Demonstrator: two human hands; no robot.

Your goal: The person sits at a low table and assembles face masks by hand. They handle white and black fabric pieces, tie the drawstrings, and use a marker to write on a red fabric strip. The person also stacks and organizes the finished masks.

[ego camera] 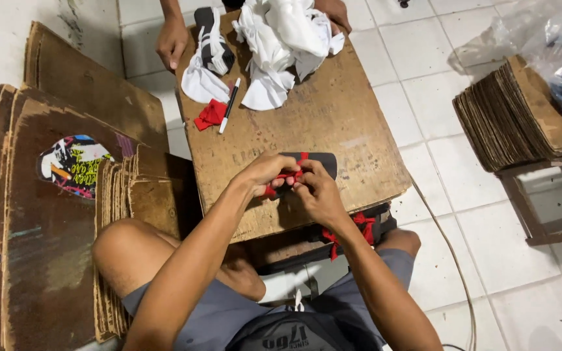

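Both hands, left hand (265,172) and right hand (317,192), are pinching closed on a red strap (291,174) over the dark sandal sole (317,162), which is lying flat on the wooden board (333,117) for support.

White cloths (281,45) heaped at far end of board (333,130); black-and-white item (214,40) beside them. Red scrap (211,114) and marker (229,105) lying just beside each other. Cardboard stacks (66,214) at left, one with colourful print (73,164). More cardboard (515,117) on stool (548,208) at right, plastic bag (554,39) behind. Another person's hand (172,40) at board's far edge. White tiled floor (424,52).
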